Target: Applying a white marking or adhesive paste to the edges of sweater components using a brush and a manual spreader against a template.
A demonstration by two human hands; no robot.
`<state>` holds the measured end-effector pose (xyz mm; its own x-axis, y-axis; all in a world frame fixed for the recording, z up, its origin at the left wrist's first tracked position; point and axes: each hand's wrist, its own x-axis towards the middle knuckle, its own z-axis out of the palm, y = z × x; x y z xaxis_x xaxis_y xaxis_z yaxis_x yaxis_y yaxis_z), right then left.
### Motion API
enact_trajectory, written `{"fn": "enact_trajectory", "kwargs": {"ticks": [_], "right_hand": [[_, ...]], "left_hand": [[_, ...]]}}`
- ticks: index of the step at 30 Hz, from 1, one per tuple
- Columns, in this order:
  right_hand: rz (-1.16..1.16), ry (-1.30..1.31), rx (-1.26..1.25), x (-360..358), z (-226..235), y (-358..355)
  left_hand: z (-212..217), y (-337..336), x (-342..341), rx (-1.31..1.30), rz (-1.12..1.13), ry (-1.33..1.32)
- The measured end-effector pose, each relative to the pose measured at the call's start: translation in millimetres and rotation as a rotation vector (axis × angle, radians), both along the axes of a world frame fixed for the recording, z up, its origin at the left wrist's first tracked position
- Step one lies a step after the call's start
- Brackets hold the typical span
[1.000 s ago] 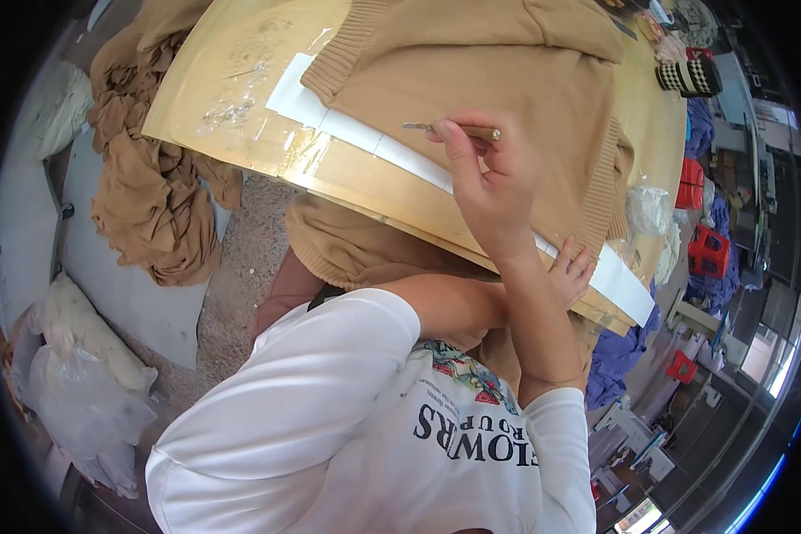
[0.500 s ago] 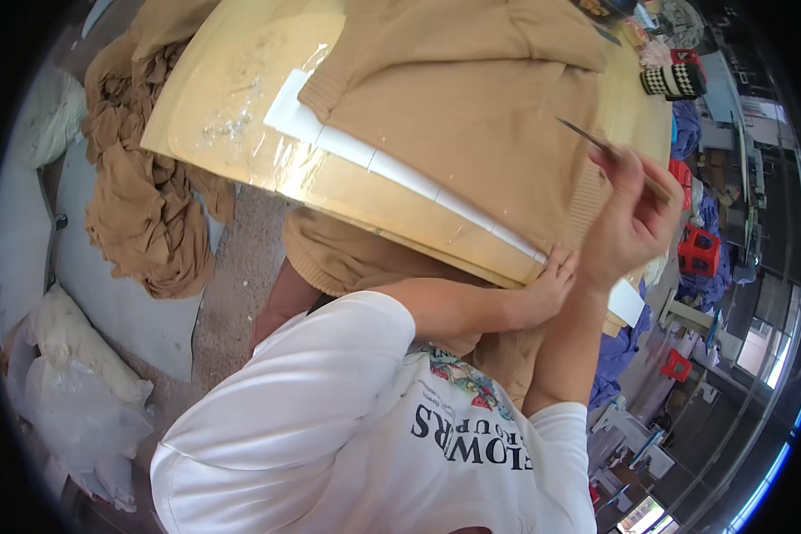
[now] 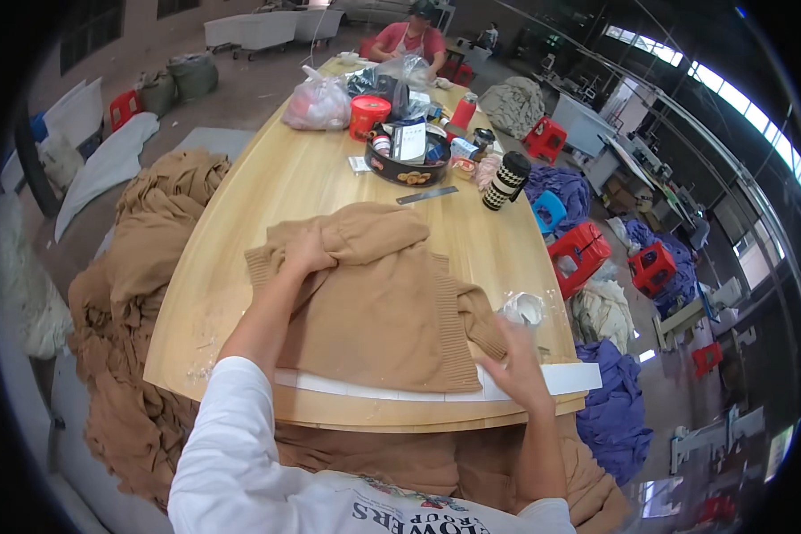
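Observation:
A tan knitted sweater [image 3: 365, 311] lies partly bunched on the wooden table, its ribbed hem to the right and a sleeve with a ribbed cuff [image 3: 482, 334] sticking out there. My left hand [image 3: 309, 253] is closed on a fold of the sweater at its upper left. Beside the cuff is my right hand [image 3: 518, 374], blurred, with thumb and forefinger apart near the fabric; whether it holds anything cannot be made out. Under the sweater's near edge runs a white strip [image 3: 561, 378] along the table front.
Farther up the table [image 3: 231, 267] are a metal ruler [image 3: 427, 195], a round dark tin [image 3: 392, 169] of small items, a checked bottle [image 3: 507, 181] and a red tub [image 3: 368, 116]. Tan garments [image 3: 151, 249] are heaped left. Red stools [image 3: 578, 254] stand right. Another person [image 3: 409, 40] works at the far end.
The view has tilted up to show the whole table. My left hand has gone from the near edge to the sweater's upper left. The thin pointed tool in my right hand no longer shows clearly.

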<state>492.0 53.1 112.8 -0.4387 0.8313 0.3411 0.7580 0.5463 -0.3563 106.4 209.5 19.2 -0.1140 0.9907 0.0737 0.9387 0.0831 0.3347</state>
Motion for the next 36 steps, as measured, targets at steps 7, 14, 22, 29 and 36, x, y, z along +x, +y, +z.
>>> {"fn": "enact_trajectory", "kwargs": {"ticks": [7,14,22,29,36], "right_hand": [[0.649,-0.072,-0.906,-48,-88,-89],[0.511,-0.180,-0.508,-107,-180,-142],[0.516,0.164,-0.858,-116,-163,-174],[0.311,0.200,-1.331,-109,-130,-183],[0.684,0.117,-0.750,-109,-115,-173]], "left_hand": [[4,-54,-85,0.236,0.286,-1.382],[72,-329,-216,1.017,0.819,-1.496],[-199,-592,-267,0.093,1.306,-1.004],[-190,-373,-49,-1.092,0.464,-1.881],[-150,-347,1,-0.160,0.694,-2.470]]}}
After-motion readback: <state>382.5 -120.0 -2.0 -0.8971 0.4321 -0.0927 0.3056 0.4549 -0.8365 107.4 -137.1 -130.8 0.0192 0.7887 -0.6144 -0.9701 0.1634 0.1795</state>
